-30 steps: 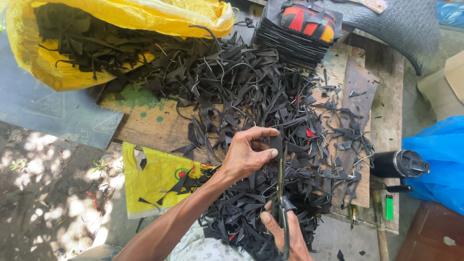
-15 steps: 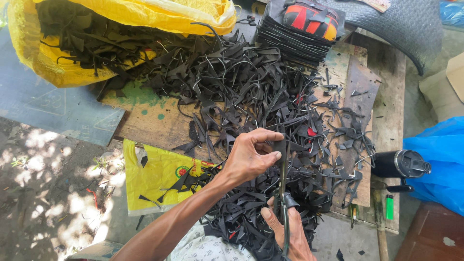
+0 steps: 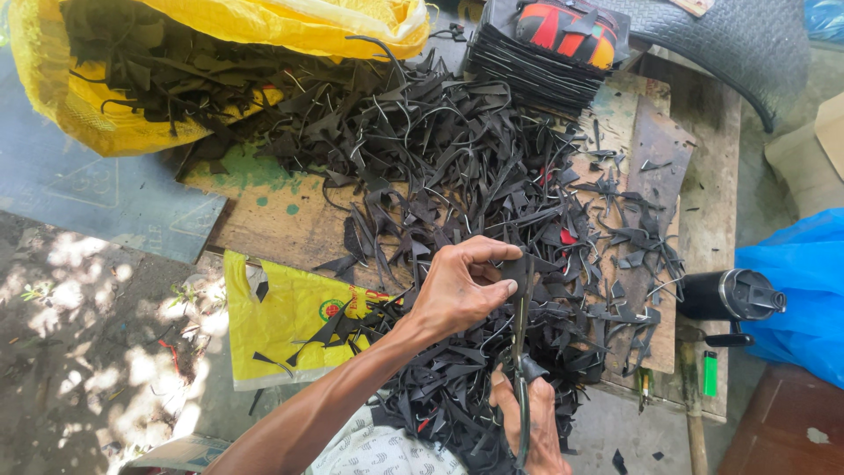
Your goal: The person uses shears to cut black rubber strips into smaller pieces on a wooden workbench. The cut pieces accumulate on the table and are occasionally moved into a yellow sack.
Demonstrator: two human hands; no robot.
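My left hand [image 3: 462, 286] pinches a small black rubber piece [image 3: 519, 271] between thumb and fingers, held over a large heap of black rubber scraps [image 3: 457, 167]. My right hand [image 3: 532, 422], low in the view, grips a pair of scissors [image 3: 520, 352] whose blades point up at the held piece. The heap spreads across a wooden board [image 3: 272, 220] and spills toward my lap.
A yellow sack [image 3: 132, 79] full of black strips lies at the top left. A stack of black sheets with a red and yellow item [image 3: 563, 35] sits at the top. A black flask [image 3: 730, 295], green lighter [image 3: 710, 374], blue bag [image 3: 800, 290] and yellow printed bag [image 3: 281, 317] surround the board.
My left hand has shifted slightly down and right with the rubber piece; the scissors stay against it. The view has moved a little.
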